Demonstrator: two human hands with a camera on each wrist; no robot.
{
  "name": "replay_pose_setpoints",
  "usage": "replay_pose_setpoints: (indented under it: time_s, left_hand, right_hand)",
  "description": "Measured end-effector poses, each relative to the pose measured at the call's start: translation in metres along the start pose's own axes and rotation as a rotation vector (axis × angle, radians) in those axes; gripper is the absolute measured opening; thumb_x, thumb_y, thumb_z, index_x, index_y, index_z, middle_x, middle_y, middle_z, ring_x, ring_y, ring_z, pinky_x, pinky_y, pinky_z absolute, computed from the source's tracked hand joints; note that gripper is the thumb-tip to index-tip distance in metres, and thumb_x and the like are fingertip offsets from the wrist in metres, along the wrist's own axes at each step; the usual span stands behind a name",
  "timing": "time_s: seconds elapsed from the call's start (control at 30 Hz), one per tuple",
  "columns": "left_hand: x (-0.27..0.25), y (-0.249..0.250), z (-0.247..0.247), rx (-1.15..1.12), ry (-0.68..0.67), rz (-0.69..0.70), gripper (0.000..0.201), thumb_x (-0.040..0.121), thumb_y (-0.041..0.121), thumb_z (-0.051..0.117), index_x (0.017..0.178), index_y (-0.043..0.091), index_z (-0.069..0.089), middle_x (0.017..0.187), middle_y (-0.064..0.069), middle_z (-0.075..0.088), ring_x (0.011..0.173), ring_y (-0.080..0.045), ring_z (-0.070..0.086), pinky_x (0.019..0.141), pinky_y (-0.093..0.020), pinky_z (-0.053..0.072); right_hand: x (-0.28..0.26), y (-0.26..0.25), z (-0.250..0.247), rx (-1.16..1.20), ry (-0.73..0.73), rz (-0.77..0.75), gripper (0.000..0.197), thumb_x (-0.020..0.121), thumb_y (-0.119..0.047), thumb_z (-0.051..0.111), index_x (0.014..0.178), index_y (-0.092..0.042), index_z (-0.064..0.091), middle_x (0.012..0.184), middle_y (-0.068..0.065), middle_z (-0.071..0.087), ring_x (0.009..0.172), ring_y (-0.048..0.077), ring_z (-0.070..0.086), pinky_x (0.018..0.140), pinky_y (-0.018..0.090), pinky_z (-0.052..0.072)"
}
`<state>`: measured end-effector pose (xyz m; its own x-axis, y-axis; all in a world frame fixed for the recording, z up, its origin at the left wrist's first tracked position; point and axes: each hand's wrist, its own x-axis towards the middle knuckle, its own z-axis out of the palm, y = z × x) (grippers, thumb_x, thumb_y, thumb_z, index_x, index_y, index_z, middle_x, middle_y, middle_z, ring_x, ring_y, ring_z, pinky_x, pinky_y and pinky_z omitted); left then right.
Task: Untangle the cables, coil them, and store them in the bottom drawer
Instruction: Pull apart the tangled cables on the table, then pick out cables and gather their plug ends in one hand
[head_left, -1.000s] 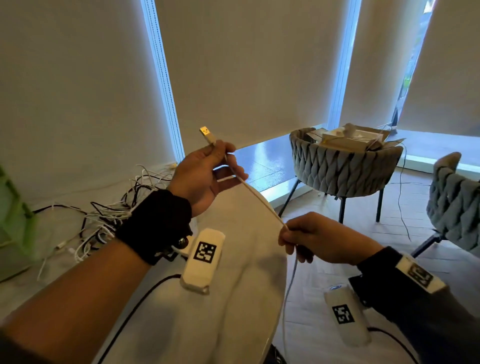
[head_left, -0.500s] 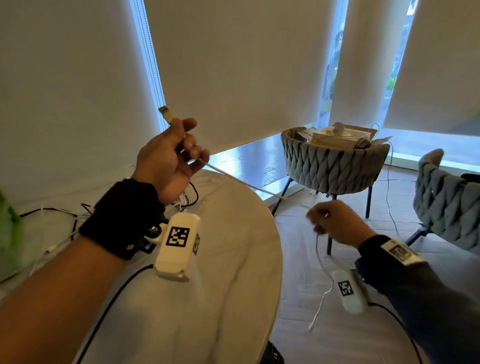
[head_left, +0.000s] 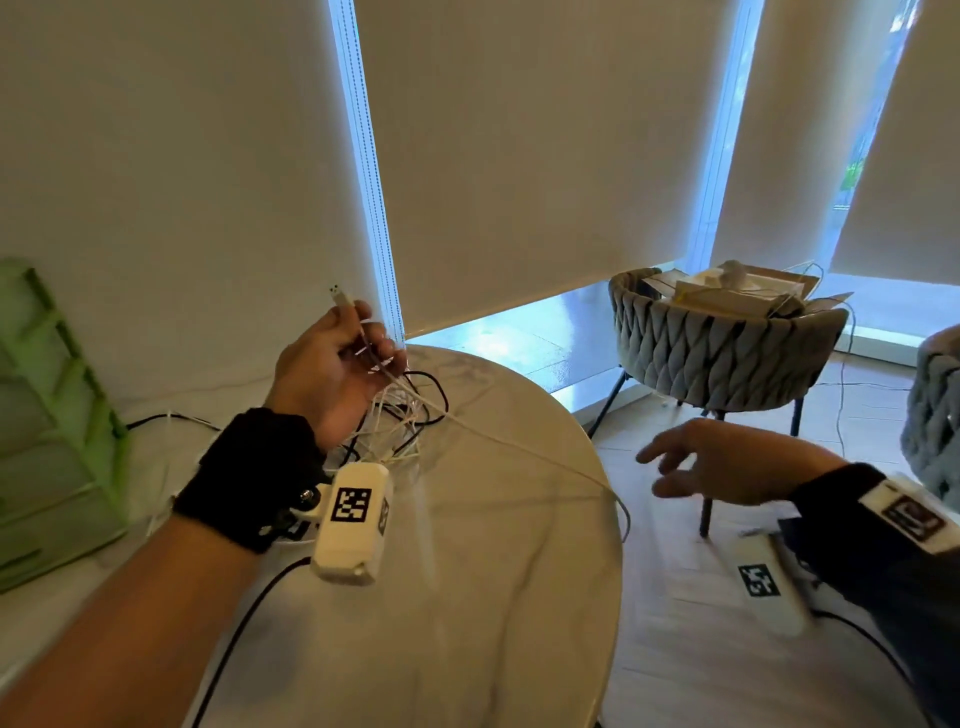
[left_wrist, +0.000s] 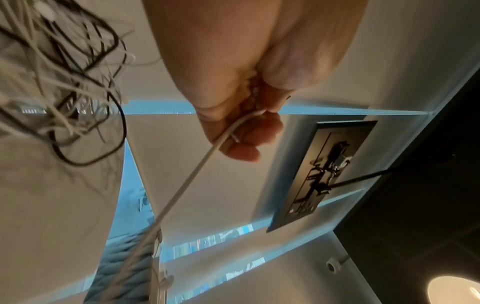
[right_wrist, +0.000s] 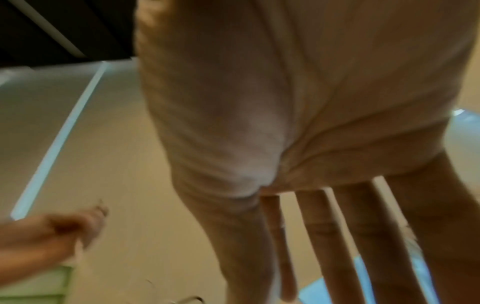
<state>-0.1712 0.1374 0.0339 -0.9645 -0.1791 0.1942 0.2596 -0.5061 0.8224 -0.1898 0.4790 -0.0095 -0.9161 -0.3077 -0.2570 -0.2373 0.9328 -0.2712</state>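
My left hand (head_left: 337, 379) is raised above the round table (head_left: 493, 597) and grips a thin white USB cable (head_left: 498, 441) near its plug (head_left: 340, 297), which sticks up above the fingers. The cable runs down to the right, across the table and over its edge. In the left wrist view the fingers (left_wrist: 241, 144) curl round the cable (left_wrist: 187, 185). A tangle of white and black cables (head_left: 405, 415) lies on the table under that hand. My right hand (head_left: 717, 462) hovers beyond the table edge with straight fingers (right_wrist: 324, 236) and holds nothing. A green drawer unit (head_left: 47, 415) stands at the left.
A grey woven chair (head_left: 722, 353) holding boxes and papers stands beyond the table at the right, and a second such chair (head_left: 935, 415) shows at the right edge. Window blinds hang behind. A black cable (head_left: 239, 634) trails from the left wrist camera.
My right hand has let go of the white cable and opened, and the cable now sags over the table edge. My left hand has sunk a little towards the tangle.
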Motion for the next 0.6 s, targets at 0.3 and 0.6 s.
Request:
replay_pose_setpoints:
  time_s: [0.3,0.6]
  left_hand:
    - [-0.028,0.006,-0.097,-0.112,0.170,-0.076,0.028,0.099,0.036,0.040,0.086,0.015,0.055,0.054,0.007,0.025,0.044,-0.007,0.025,0.041,-0.018,0.031]
    - [-0.057,0.029,-0.168,-0.071,0.432,0.006,0.029,0.101,0.035,0.039,0.082,0.016,0.049,0.047,0.007,0.029,0.037,-0.005,0.027,0.037,-0.018,0.027]
  right_hand:
    - [0.028,-0.132,-0.028,-0.041,-0.013,-0.325,0.029,0.091,-0.042,0.060,0.119,-0.035,0.061,0.079,-0.019,0.061,0.084,0.009,0.064,0.082,0.026,0.047]
    - [0.082,-0.244,0.000,-0.296,-0.087,-0.499,0.043,0.090,-0.041,0.062,0.131,-0.031,0.054,0.101,-0.015,0.049,0.092,0.010,0.048,0.085,0.024,0.036]
